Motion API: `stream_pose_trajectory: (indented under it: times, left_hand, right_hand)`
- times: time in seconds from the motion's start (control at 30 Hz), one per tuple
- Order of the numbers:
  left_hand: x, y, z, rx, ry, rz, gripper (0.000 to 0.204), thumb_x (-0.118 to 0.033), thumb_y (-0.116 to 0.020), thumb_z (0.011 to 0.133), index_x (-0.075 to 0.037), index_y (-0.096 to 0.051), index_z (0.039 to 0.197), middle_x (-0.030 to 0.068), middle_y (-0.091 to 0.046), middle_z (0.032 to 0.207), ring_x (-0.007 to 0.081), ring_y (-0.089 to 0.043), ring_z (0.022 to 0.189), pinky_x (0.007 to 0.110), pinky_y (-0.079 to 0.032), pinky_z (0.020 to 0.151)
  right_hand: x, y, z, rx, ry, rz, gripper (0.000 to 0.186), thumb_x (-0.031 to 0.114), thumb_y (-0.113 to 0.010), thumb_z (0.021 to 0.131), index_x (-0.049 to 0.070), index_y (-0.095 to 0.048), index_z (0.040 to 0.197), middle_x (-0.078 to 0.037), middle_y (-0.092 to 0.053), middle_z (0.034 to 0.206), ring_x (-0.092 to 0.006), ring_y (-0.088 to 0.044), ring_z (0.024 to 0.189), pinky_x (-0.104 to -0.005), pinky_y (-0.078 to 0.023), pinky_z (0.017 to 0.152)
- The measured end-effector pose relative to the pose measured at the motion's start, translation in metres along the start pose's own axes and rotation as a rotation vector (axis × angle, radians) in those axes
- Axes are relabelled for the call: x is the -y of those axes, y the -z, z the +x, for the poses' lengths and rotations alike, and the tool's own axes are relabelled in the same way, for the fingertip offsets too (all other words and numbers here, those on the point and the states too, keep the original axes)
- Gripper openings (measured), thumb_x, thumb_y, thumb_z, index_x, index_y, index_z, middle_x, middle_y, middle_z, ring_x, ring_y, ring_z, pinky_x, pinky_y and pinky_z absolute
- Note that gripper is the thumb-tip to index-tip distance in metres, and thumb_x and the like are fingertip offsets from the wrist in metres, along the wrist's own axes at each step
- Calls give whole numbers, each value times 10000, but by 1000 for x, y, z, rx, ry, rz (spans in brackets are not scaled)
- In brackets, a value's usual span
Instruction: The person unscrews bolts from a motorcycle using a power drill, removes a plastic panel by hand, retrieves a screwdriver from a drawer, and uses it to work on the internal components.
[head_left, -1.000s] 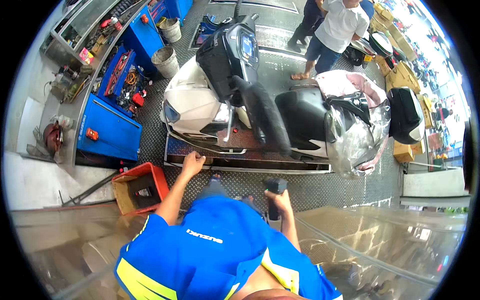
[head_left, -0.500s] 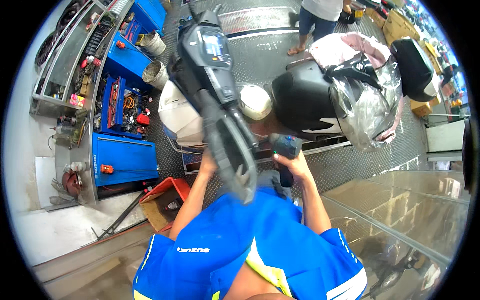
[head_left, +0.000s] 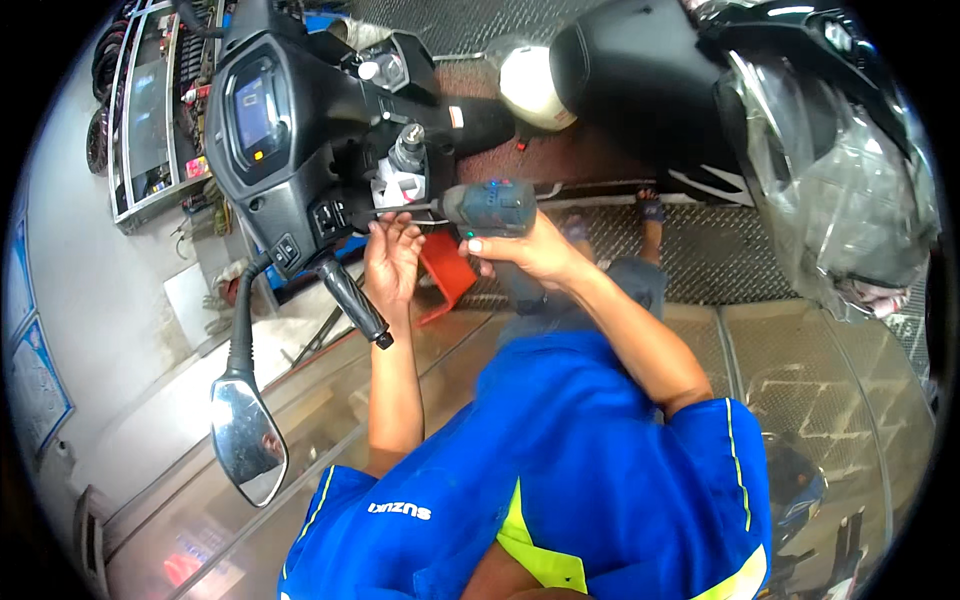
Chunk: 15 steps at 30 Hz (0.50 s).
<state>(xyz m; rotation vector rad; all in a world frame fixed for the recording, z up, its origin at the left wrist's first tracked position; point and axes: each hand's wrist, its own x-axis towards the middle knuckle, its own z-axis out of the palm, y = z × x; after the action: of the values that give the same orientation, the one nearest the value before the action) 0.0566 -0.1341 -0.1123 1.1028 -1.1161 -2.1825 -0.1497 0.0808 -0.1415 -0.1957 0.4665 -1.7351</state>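
My right hand [head_left: 540, 250] grips a cordless driver [head_left: 495, 207], its long thin bit pointing left at the scooter's black front panel. Just under that bit is my left hand [head_left: 393, 262], palm up, fingers loosely bent and apart; whether the fingertips touch the bit I cannot tell. The scooter [head_left: 330, 165] stands in front of me with its display [head_left: 255, 115] lit. A black handlebar grip [head_left: 355, 303] sticks out beside my left forearm. Behind the bit, a white and metal part [head_left: 405, 160] shows in the body. Where the bit's tip meets the panel is hard to make out.
The scooter's mirror [head_left: 248, 440] juts out at the lower left. A black seat [head_left: 635, 80] and clear plastic wrapping [head_left: 820, 180] lie to the right, with a white round part [head_left: 535, 88] by the seat. A red bin [head_left: 447, 268] stands beyond my left hand.
I have come closer to the scooter's front, which fills more of the view. The driver now points left at the panel, and my left hand has come up beside its bit.
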Motion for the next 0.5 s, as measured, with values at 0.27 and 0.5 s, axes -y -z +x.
stream_pose_trajectory:
  times: [0.27,0.5]
  left_hand:
    - [-10,-15,14,-111,-69,48,311,-260,-658,1031,-18,-667,1225,85,-719,1056,212,-644,952,389,-508,863]
    - [-20,-29,23,-134,-127,-59,264,-201,-651,1027,2,-666,1195,96,-700,1001,213,-623,911,374,-479,849]
  right_hand:
    - [-15,39,20,-16,-112,184,423,82,-814,877,41,-635,1258,-35,-661,1010,-124,-644,745,-291,-566,622]
    - [-22,46,25,1,-178,282,423,124,-837,865,59,-637,1231,-36,-668,1007,-122,-648,764,-298,-568,616]
